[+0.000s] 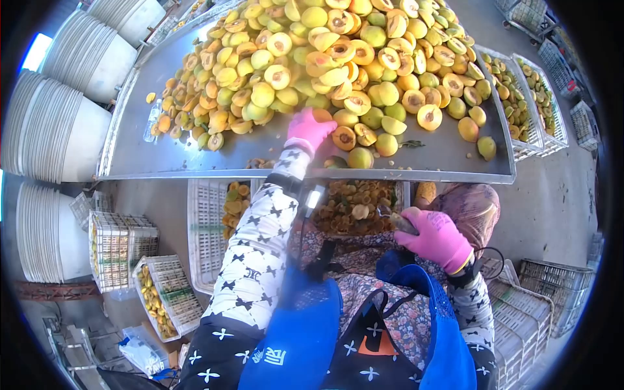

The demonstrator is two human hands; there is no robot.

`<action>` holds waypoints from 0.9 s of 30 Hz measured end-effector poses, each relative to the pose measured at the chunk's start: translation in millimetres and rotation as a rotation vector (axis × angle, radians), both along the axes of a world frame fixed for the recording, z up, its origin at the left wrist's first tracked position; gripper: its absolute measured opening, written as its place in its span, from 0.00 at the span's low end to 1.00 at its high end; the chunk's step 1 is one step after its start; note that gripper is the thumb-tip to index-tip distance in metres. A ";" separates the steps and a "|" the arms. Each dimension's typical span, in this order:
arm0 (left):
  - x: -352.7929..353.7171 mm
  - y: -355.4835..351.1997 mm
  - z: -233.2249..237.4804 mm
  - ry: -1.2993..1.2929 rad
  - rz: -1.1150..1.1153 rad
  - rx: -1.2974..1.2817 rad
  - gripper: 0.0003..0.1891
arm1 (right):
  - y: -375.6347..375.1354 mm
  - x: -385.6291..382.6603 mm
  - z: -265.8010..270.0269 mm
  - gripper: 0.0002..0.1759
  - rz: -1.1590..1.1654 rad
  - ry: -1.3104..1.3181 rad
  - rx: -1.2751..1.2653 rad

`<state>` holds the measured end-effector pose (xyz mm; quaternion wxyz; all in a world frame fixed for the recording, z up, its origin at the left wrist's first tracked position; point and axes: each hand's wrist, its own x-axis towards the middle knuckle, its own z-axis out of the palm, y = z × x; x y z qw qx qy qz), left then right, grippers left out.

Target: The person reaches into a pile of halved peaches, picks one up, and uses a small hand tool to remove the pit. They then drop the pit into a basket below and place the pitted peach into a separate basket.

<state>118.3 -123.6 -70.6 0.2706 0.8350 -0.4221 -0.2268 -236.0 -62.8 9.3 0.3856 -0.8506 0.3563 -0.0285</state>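
A heap of yellow-green peaches (pixel 263 94), many halved with brown stones or hollows showing, covers much of the metal table (pixel 260 153). My left hand (pixel 310 130), in a pink glove, reaches to the heap's near edge. Its thumb and fingers close around a peach (pixel 322 116), mostly hidden by the glove. Below the table's front edge, my right hand (pixel 439 237), also pink-gloved, grips a small pitting tool (pixel 404 224) with a grey-brown handle. Its thin metal tip points left, over a crate of peach scraps (pixel 357 205).
A white crate (pixel 207 227) stands under the table's front edge. More fruit crates (pixel 166 296) sit at lower left, and two filled ones (pixel 536 97) at right. Stacked white tubs (pixel 49 130) line the left. A clear bottle (pixel 153 123) lies on the table.
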 end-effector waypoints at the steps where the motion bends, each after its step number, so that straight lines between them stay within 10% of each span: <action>1: -4.2 -5.1 1.0 -0.204 -0.023 0.060 0.47 | 2.2 -2.2 -5.0 0.17 -0.023 -0.005 -0.002; 6: 40.4 31.2 -31.4 0.210 0.049 -0.139 0.38 | 4.6 3.9 -11.9 0.15 -0.063 -0.102 0.000; 7: 31.7 59.7 25.9 0.371 0.004 -0.232 0.35 | 2.3 5.1 -10.6 0.14 -0.062 -0.098 -0.008; 12: 108.8 233.5 140.3 -0.318 -0.057 -0.137 0.28 | -7.5 3.9 -13.8 0.14 -0.063 -0.141 0.022; 15: 57.3 189.5 150.4 -0.021 0.147 -0.372 0.31 | -8.1 13.0 -13.8 0.14 -0.018 -0.153 -0.016; 19: -1.2 81.6 68.6 0.369 -0.122 -0.262 0.45 | 0.2 20.2 -7.5 0.14 -0.025 -0.233 -0.095; 23: -51.5 19.7 -2.1 -0.101 -0.271 -0.100 0.42 | 3.2 7.3 -13.6 0.17 -0.068 -0.103 -0.106; 27: -54.2 25.0 9.8 -0.034 -0.172 -0.041 0.38 | 2.0 -1.8 -15.2 0.18 -0.113 -0.115 -0.129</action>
